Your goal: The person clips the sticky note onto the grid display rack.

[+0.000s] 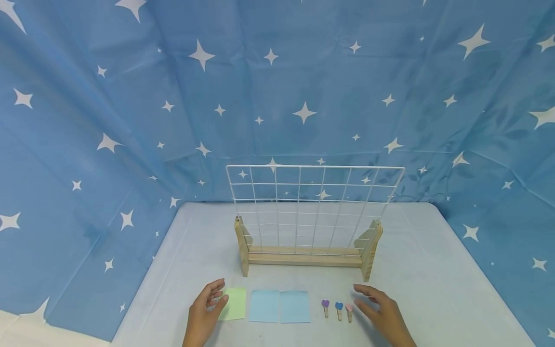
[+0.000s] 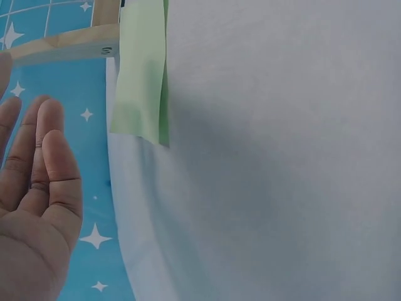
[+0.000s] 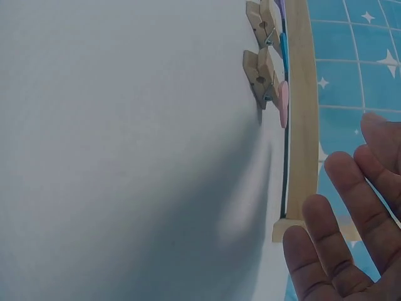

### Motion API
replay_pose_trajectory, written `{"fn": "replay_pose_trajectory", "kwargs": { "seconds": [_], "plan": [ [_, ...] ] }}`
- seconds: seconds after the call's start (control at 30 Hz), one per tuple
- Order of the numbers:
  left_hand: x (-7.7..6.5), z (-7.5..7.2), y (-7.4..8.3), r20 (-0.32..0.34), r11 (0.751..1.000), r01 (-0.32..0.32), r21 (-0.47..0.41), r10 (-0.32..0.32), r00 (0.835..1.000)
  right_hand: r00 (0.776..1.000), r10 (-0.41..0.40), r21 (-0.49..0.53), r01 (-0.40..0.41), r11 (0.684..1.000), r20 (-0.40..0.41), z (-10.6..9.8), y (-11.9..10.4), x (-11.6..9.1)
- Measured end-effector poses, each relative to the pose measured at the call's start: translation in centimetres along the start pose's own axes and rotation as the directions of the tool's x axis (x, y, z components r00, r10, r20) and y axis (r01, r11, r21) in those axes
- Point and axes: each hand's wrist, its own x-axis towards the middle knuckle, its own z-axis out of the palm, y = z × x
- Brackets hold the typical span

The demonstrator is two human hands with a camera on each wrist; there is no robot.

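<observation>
My left hand (image 1: 205, 311) hovers at the left edge of a green sticky note (image 1: 234, 304), its fingers relaxed and holding nothing. Two light blue sticky notes (image 1: 264, 306) lie side by side to the right of the green one. Three small wooden clothespins lie in a row, topped with a purple heart (image 1: 325, 303), a blue heart (image 1: 339, 305) and a pink heart (image 1: 349, 307). Just right of the pink one is my right hand (image 1: 382, 313), loosely bent and empty. In the right wrist view its fingers (image 3: 322, 229) are apart from the clothespins (image 3: 262, 78).
Behind the notes and clothespins stands a white wire grid (image 1: 318, 209) in a wooden base (image 1: 303, 259) with two upright side pieces. A pale cloth (image 1: 195, 241) covers the table. Blue star-patterned curtains (image 1: 277, 86) surround it at the back and sides.
</observation>
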Motion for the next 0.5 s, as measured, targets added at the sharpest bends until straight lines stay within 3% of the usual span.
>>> {"fn": "replay_pose_trajectory", "kwargs": {
  "seconds": [0.2,0.37,0.5],
  "plan": [
    [0.30,-0.15,-0.38,0.008,0.999,0.031,-0.027,-0.031,0.999,1.000,-0.017,0.045,0.016,0.999,0.023,0.50,-0.11,0.47],
    [0.66,-0.26,-0.71,-0.014,0.999,0.045,-0.017,-0.046,0.999,0.991,-0.132,0.112,0.129,0.985,0.022,0.87,-0.20,0.80],
    [0.91,-0.40,-0.89,-0.024,0.998,0.070,-0.008,-0.070,0.997,0.988,-0.137,0.181,0.123,0.976,0.070,1.02,-0.36,1.07]
  ]
}}
